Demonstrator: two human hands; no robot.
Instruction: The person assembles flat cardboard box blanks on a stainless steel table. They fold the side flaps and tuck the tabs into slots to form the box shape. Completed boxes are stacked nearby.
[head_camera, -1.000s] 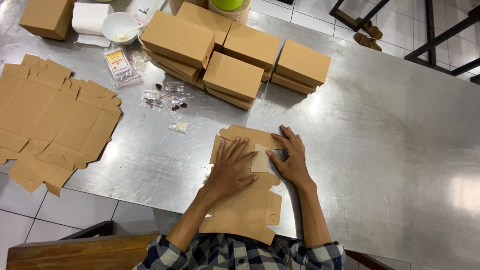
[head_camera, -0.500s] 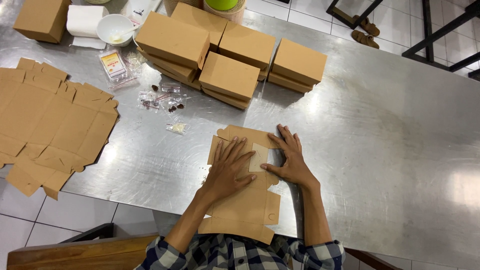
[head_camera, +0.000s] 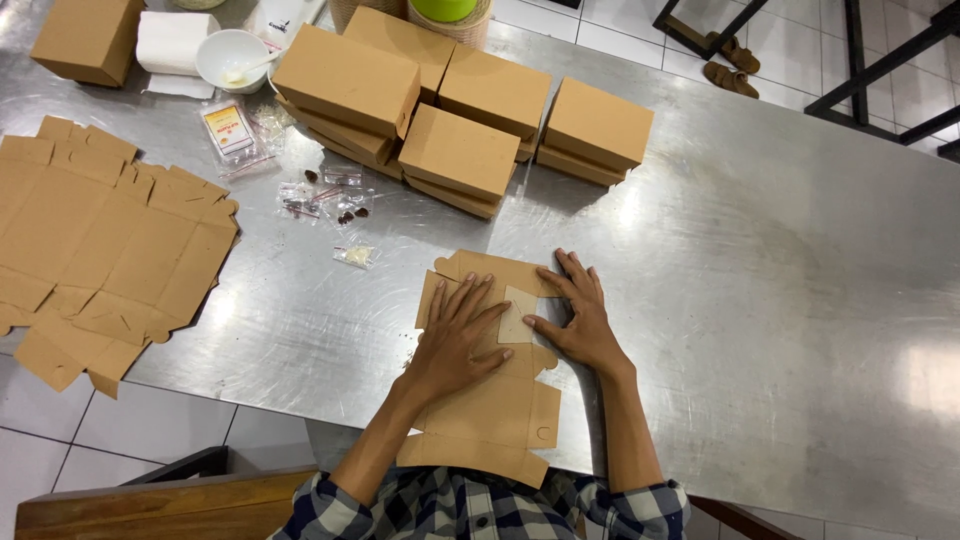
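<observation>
A flat brown cardboard box blank (head_camera: 490, 400) lies on the steel table (head_camera: 760, 270) at its near edge, partly overhanging it. My left hand (head_camera: 455, 335) presses flat on the blank's middle with fingers spread. My right hand (head_camera: 580, 315) rests on the blank's right side, thumb pushing a folded flap that shows a paler inner face (head_camera: 518, 315). Neither hand grips anything.
Several folded brown boxes (head_camera: 460, 100) are stacked at the table's far middle. A pile of flat blanks (head_camera: 100, 240) lies at the left. Small clear packets (head_camera: 330, 195), a white bowl (head_camera: 232, 58), a tissue roll (head_camera: 172, 42) and another box (head_camera: 88, 38) sit far left.
Both hands stay pressed on the blank; the right thumb has shifted slightly inward on the flap. The camera view has drifted a little.
</observation>
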